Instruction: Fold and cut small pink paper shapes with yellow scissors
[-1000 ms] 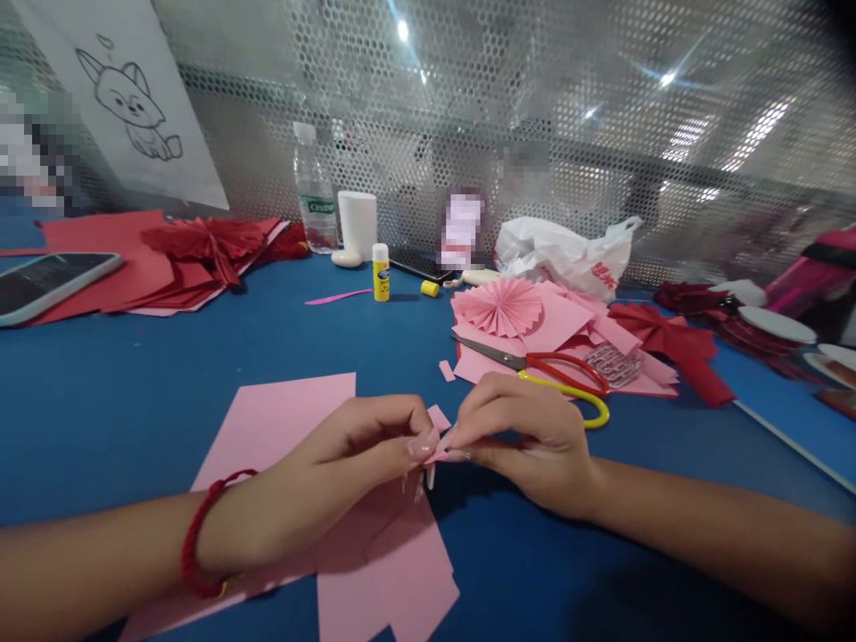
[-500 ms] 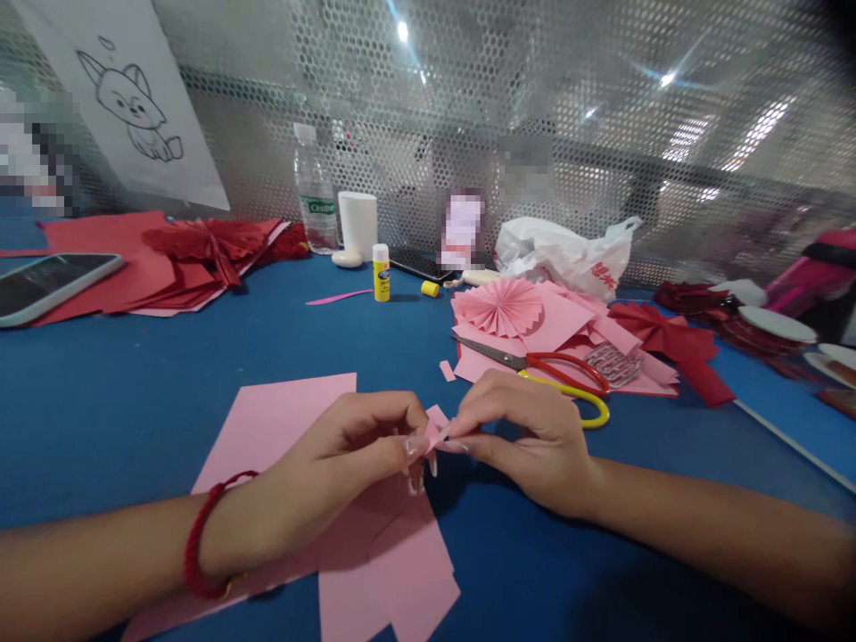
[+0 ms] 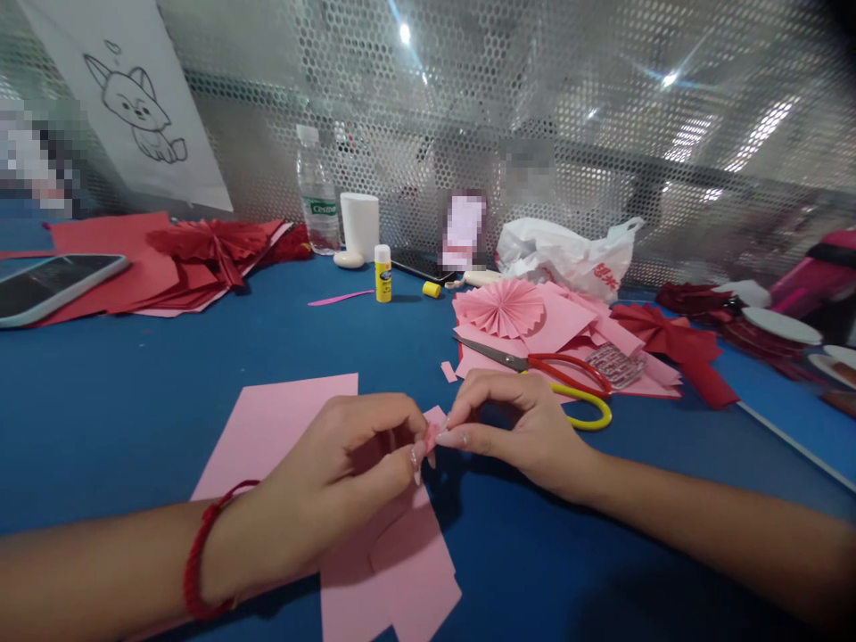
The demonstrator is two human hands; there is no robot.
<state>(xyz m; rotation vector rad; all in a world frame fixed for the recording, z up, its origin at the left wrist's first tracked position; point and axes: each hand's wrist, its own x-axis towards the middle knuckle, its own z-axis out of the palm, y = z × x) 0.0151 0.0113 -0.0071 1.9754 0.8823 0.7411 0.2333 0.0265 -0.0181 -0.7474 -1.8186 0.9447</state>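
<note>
Paper point(image 3: 435, 415), small, pink and sharp-cornered, sits pinched by left hand point(image 3: 334, 473) and right hand point(image 3: 522, 428) near flat, straight-edged sheets point(image 3: 418, 571).

Pink ppr bit point(image 3: 435, 416); blue tbl point(image 3: 528, 571); red/yel scissor hndls point(image 3: 580, 391); red bracelet point(image 3: 193, 562)

Matt paper sheets point(image 3: 287, 428), shiny perforated metal panel point(image 3: 468, 98), small piece point(image 3: 434, 417) apparently paper

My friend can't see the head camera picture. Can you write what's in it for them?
A person's left hand and right hand pinch a small pink scrap over a blue table, with pink sheets under the left one. Scissors and a pink fan lie beyond the right hand; a glue stick and a bottle stand farther back.
</note>
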